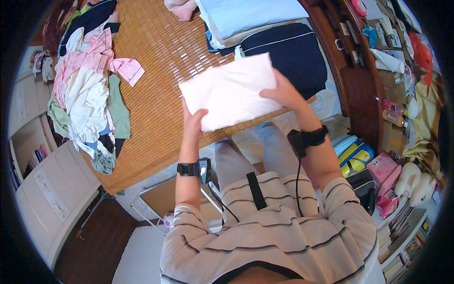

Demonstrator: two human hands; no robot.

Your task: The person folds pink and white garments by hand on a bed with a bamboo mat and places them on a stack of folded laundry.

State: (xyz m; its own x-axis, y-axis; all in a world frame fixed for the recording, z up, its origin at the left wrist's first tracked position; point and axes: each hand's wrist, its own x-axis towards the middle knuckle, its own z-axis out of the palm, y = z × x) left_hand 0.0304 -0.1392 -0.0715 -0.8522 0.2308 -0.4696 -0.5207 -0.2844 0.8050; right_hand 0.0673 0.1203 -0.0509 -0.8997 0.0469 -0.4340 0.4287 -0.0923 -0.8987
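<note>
Mat (153, 123): open lane is offered down the middle to near edge. Left edge blocked by clothes heap (87, 97); right side occupied by light-blue stack (255, 18), navy bundle (289, 57); near edge partly overhung by held pale-pink cloth (231, 94).

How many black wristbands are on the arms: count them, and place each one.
2: one black wristband around the left forearm, behind the left hand; a second black wristband around the right forearm, behind the right hand. Sleeves may hide others.
</note>
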